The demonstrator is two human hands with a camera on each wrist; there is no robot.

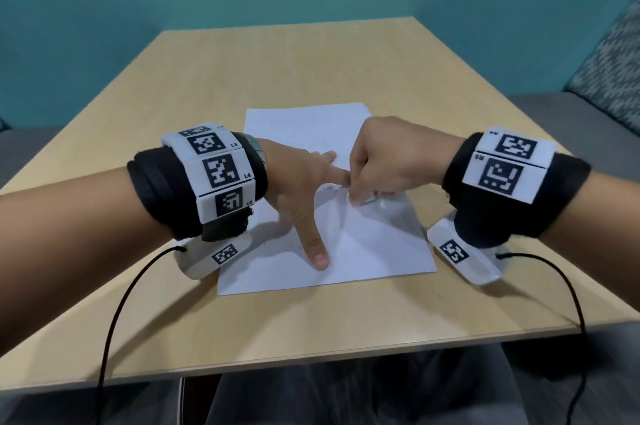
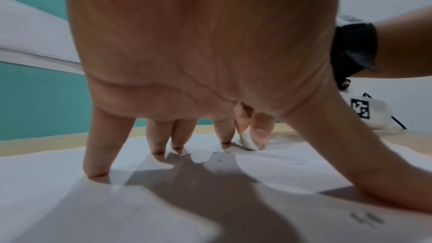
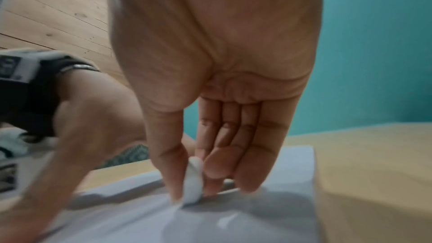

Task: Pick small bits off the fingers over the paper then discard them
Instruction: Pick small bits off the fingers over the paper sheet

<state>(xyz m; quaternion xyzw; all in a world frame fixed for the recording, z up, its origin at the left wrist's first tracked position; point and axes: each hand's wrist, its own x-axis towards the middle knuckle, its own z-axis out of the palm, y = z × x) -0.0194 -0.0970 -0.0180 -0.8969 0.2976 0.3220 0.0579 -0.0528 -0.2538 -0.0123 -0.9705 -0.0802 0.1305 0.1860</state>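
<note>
A white sheet of paper (image 1: 367, 251) lies on the light wooden table (image 1: 277, 61). My left hand (image 1: 298, 189) is spread on the paper, fingers straight and fingertips (image 2: 95, 171) pressing down, thumb pointing toward me. My right hand (image 1: 377, 165) hangs fingers-down beside the left index fingertip. It pinches a small white bit (image 3: 192, 182) between thumb and fingers, and the bit's lower end touches the paper (image 3: 257, 219). In the left wrist view the same white bit (image 2: 250, 140) shows under the right thumb (image 2: 261, 128). What the bit is made of cannot be told.
White wrist camera housings (image 1: 221, 256) (image 1: 464, 256) with black cables (image 1: 114, 313) sit low beside the paper on both sides. The table's near edge (image 1: 311, 355) is over my lap. A patterned cushion (image 1: 609, 71) is at the right, a teal wall behind.
</note>
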